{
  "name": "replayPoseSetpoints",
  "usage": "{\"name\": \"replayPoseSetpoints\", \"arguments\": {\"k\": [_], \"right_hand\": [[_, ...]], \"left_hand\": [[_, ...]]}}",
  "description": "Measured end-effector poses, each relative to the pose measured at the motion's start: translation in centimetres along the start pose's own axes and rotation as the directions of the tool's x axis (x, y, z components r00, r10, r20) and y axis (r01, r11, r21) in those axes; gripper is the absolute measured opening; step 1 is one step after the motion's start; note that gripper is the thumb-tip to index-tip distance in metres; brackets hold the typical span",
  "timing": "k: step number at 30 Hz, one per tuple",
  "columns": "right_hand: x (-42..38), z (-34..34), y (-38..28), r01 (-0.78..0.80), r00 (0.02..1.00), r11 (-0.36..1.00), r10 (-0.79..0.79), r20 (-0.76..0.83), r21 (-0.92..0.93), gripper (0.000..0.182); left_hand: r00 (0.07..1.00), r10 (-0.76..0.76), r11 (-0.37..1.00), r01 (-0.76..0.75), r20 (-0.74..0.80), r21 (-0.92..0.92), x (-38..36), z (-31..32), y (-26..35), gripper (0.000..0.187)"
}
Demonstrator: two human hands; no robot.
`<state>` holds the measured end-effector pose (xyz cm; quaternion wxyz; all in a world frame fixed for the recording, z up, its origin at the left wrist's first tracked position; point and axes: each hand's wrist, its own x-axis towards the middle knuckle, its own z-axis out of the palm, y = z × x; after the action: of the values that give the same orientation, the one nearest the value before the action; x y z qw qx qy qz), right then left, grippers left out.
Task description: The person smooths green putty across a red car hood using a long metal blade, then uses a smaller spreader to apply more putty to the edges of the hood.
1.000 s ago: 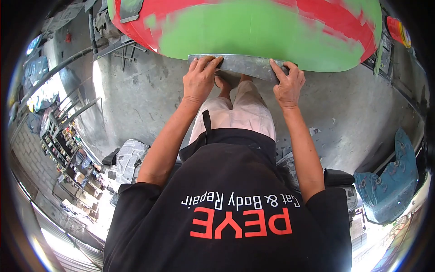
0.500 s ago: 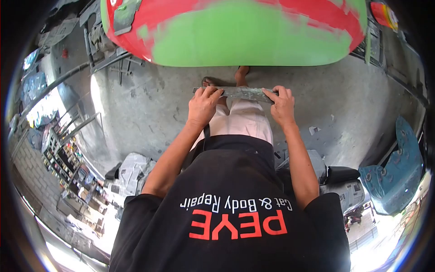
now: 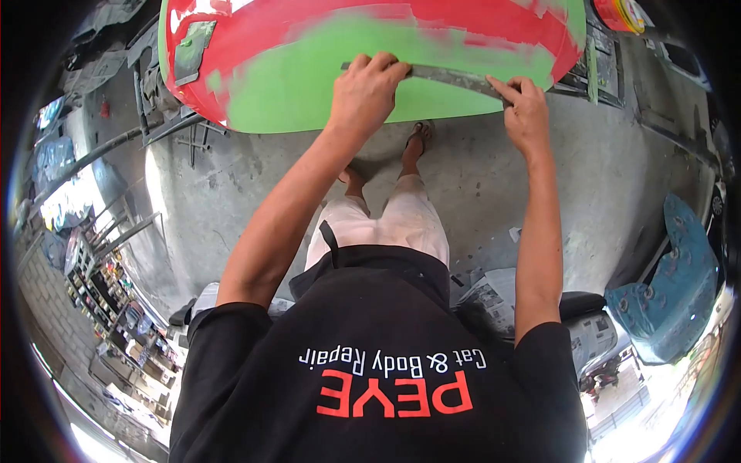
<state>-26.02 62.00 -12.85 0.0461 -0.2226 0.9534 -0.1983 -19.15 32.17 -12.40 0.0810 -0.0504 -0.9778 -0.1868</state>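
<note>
My left hand (image 3: 366,94) grips the left end of a long, narrow grey sanding strip (image 3: 449,76) smeared with pale green. At the other end my right hand (image 3: 528,114) is closed round it, thumb and fingers at the edge. The strip is over the near part of a large curved panel (image 3: 289,91), red with broad areas of green. It seems to lie against the green surface, though the contact itself is hard to see. A flat grey palette (image 3: 191,55) with green smears rests on the panel's left side.
A red and yellow can (image 3: 617,14) stands beyond the panel's right corner. Dark metal bars (image 3: 670,133) run along the right. A blue-grey molded part (image 3: 665,289) is at the lower right, newspaper-covered pieces (image 3: 590,336) beside it. Shelves of small containers (image 3: 96,289) stand left.
Both hands have carried the strip forward, from in front of the legs up over the green panel. The panel now fills more of the near view, and my arms are stretched further out.
</note>
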Motion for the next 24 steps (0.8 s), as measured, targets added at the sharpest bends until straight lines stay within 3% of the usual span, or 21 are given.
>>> {"name": "replayPoseSetpoints", "arguments": {"k": [4,11,17,19,24], "right_hand": [[5.2,-0.1,3.2,0.093,0.989,0.995,-0.097,-0.108,-0.039,0.056],[10.8,0.3,5.2,0.12,0.991,0.992,-0.123,-0.06,-0.045,0.055],[12.5,1.4,5.9,0.105,0.994,0.994,-0.105,-0.004,-0.031,0.056],[12.9,1.3,6.0,0.061,0.998,0.996,-0.059,0.036,-0.059,0.057],[13.7,0.6,5.5,0.047,0.996,0.996,-0.041,0.08,-0.078,0.056]], "left_hand": [[0.999,-0.05,0.997,0.051,-0.018,0.063,4.7,1.6,-0.3,0.026],[0.988,-0.12,0.987,0.129,-0.094,0.091,8.1,3.2,-1.4,0.028],[0.993,-0.112,0.982,0.118,-0.048,0.146,9.6,2.4,-1.2,0.032],[0.996,-0.092,0.995,0.091,0.012,0.052,10.2,2.2,-1.4,0.028],[0.994,-0.106,0.993,0.105,0.02,0.049,11.0,2.3,-1.6,0.029]]}}
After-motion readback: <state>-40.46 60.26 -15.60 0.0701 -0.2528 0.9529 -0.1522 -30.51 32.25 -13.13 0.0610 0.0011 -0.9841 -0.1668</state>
